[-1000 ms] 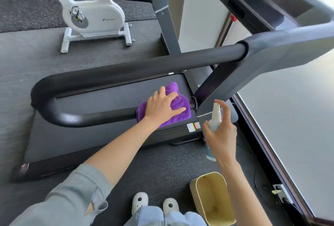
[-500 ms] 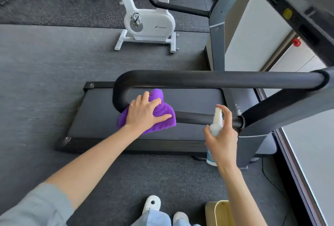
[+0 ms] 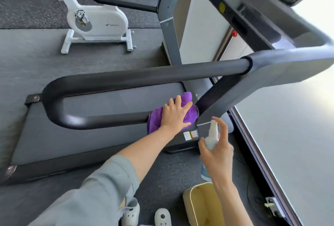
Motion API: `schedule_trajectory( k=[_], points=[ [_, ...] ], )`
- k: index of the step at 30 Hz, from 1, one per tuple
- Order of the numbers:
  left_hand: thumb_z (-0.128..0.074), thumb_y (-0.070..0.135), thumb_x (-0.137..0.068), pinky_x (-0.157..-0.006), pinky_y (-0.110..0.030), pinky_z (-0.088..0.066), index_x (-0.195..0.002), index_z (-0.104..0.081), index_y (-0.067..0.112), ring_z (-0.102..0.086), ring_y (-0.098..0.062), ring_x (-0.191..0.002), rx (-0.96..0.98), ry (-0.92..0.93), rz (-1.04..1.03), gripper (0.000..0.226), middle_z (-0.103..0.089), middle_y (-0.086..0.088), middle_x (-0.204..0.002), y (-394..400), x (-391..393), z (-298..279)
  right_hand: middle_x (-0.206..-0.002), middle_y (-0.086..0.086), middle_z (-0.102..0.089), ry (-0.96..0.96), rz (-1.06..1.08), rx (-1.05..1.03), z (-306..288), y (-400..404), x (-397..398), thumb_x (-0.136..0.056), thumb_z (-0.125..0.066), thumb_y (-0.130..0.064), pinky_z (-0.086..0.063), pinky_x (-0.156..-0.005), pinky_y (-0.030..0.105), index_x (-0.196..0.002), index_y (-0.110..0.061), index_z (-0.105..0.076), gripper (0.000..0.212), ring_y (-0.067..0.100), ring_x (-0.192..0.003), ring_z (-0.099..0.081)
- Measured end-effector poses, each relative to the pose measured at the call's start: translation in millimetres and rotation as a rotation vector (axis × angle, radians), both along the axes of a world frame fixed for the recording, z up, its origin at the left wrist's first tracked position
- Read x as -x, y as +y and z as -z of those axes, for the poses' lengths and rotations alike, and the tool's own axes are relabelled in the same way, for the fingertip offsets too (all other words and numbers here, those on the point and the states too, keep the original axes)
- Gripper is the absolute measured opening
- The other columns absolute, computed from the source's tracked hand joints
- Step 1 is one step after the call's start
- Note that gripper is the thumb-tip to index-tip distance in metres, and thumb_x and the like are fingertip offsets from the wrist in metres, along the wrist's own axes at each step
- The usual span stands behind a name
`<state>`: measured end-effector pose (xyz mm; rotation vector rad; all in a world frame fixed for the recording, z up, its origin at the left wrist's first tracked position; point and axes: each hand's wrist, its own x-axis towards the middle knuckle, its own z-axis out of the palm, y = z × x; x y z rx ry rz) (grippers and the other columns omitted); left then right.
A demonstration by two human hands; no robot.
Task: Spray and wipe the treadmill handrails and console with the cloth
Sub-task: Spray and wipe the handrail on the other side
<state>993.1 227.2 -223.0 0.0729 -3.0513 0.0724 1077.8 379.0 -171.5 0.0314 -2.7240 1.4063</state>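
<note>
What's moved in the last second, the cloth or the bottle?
The left hand slid the purple microfibre cloth along the lower black handrail bar: out to the curved end, then back to the grey upright joint, where it now presses. The right hand kept the same grip on the white spray bottle, forefinger over the nozzle. The yellow bin stayed put.

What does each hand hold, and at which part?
The right hand grips the spray bottle around its body, forefinger above the nozzle. The left hand presses the purple cloth onto the handrail.
</note>
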Motion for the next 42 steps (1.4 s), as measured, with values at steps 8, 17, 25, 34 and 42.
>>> schedule_trajectory(
  k=[8,17,25,34,42],
  points=[
    [-0.064,0.069,-0.074,-0.068,-0.038,-0.049,-0.124,-0.056,0.024,-0.054,-0.030,-0.094,-0.152,0.069,0.066,0.068,-0.050,-0.013,-0.116,-41,-19,-2,-0.069,-0.003,-0.058,-0.037,0.005,-0.023,1,16,4,-0.084,-0.062,-0.006,-0.057,-0.060,0.048,-0.126,-0.049,-0.039,0.064,0.028,-0.058,-0.060],
    [-0.075,0.067,-0.062,-0.063,-0.039,-0.046,-0.106,-0.070,0.019,-0.052,-0.030,-0.073,-0.078,0.371,-0.124,0.065,-0.053,-0.012,-0.091,-140,-118,-7,-0.078,-0.012,-0.056,-0.031,-0.116,0.042,5,-19,-5,-0.086,-0.062,-0.003,-0.057,-0.057,0.049,-0.129,-0.045,-0.039,0.063,0.026,-0.058,-0.060],
    [-0.072,0.062,-0.064,-0.075,-0.029,-0.046,-0.107,-0.063,0.027,-0.053,-0.018,-0.089,-0.638,0.768,-0.614,0.056,-0.044,0.008,-0.103,-125,-208,0,-0.075,-0.006,-0.058,-0.046,-0.222,0.033,12,-40,-5,-0.088,-0.063,-0.005,-0.058,-0.058,0.048,-0.128,-0.045,-0.039,0.062,0.028,-0.061,-0.062],
    [-0.081,0.044,-0.064,-0.100,-0.010,-0.032,-0.130,-0.054,0.022,-0.046,-0.006,-0.116,-0.774,1.137,-0.654,0.075,-0.046,-0.006,-0.129,-175,-184,-65,-0.080,-0.018,-0.054,-0.025,-0.286,0.003,8,-62,-1,-0.086,-0.067,-0.001,-0.058,-0.057,0.042,-0.132,-0.038,-0.040,0.065,0.021,-0.059,-0.062],
    [-0.082,0.039,-0.060,-0.099,-0.010,-0.035,-0.128,-0.055,0.027,-0.048,0.010,-0.114,-0.897,1.160,-0.701,0.075,-0.056,0.005,-0.128,-199,-169,-32,-0.072,-0.008,-0.058,-0.045,-0.332,-0.001,7,-74,-1,-0.086,-0.065,-0.002,-0.057,-0.054,0.050,-0.129,-0.040,-0.041,0.063,0.030,-0.053,-0.062]
  ],
)
